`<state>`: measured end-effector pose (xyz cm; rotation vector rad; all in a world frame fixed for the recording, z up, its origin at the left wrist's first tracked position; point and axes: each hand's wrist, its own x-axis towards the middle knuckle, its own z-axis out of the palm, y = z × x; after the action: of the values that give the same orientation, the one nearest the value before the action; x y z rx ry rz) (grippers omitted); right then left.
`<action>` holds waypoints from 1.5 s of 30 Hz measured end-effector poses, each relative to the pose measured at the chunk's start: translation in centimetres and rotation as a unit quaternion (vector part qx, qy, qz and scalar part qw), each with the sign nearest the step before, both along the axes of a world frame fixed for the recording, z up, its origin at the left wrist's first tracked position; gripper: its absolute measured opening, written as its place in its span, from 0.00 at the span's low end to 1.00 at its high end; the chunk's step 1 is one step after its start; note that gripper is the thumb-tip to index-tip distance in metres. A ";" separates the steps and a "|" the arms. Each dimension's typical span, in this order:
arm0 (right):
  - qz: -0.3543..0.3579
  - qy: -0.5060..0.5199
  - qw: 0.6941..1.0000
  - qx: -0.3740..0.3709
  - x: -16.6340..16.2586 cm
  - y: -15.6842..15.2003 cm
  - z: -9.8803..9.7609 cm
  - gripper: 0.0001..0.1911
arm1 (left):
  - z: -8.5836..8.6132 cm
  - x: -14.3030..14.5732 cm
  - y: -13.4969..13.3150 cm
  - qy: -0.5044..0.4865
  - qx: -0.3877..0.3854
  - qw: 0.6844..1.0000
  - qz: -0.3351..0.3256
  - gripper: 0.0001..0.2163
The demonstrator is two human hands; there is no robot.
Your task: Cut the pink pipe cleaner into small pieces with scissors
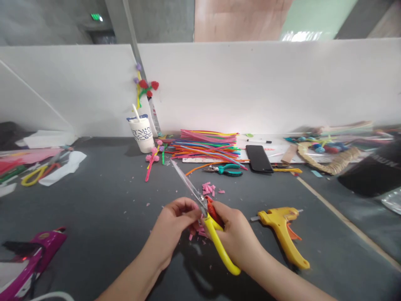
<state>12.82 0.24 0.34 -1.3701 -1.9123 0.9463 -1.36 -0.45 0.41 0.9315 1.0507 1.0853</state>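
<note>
My right hand (233, 230) grips a pair of scissors (216, 238) with yellow and red handles. Their long metal blades point away and to the left, past the fingertips of the other hand. My left hand (177, 219) is closed in a pinch right beside the blades' pivot, on a pink pipe cleaner (196, 206) that the fingers mostly hide. Short pink cut pieces (208, 189) lie in a small pile just beyond the scissors. More pink bits (202, 231) are scattered on the dark table below my hands.
Behind lie a bundle of coloured pipe cleaners (206, 146), teal pliers (230, 169) and a black phone (259, 159). A yellow glue gun (283, 234) rests at right, a magenta device (39, 259) at left. A white cup (142, 133) stands by the white partition (250, 88).
</note>
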 end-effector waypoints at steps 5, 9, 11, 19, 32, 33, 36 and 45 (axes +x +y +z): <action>0.003 -0.106 0.992 0.061 0.6 -0.1 0.4 0.14 | 0.6 -1.6 0.7 -0.017 0.018 0.997 0.073 0.04; 0.017 -0.163 0.980 0.113 1.1 -0.1 0.6 0.16 | 1.1 -2.0 0.7 -0.056 0.031 0.992 0.109 0.02; 0.015 -0.190 0.974 0.124 1.2 0.0 0.7 0.15 | 1.4 -2.0 0.6 -0.074 0.033 0.990 0.114 0.02; 0.039 -0.207 0.972 0.107 1.3 0.3 0.8 0.10 | 2.1 -2.4 0.7 -0.110 0.035 0.983 0.140 0.01; 0.045 -0.285 0.933 0.215 1.5 0.3 -0.5 0.12 | 2.1 -2.9 0.5 -0.146 0.063 0.975 0.157 0.02; 0.047 -0.286 0.931 0.220 1.5 0.2 -0.4 0.13 | 2.1 -2.9 0.5 -0.145 0.065 0.975 0.158 0.02; 0.056 -0.286 0.929 0.230 1.5 0.1 -0.4 0.15 | 2.1 -2.9 0.5 -0.145 0.070 0.974 0.161 0.03; 0.053 -0.281 0.925 0.248 1.6 0.1 -0.8 0.16 | 2.2 -3.0 0.5 -0.140 0.075 0.974 0.161 0.03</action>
<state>14.41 0.30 -0.48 -1.3135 -2.4424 0.0604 -4.34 0.06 2.62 0.7112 0.9106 1.5365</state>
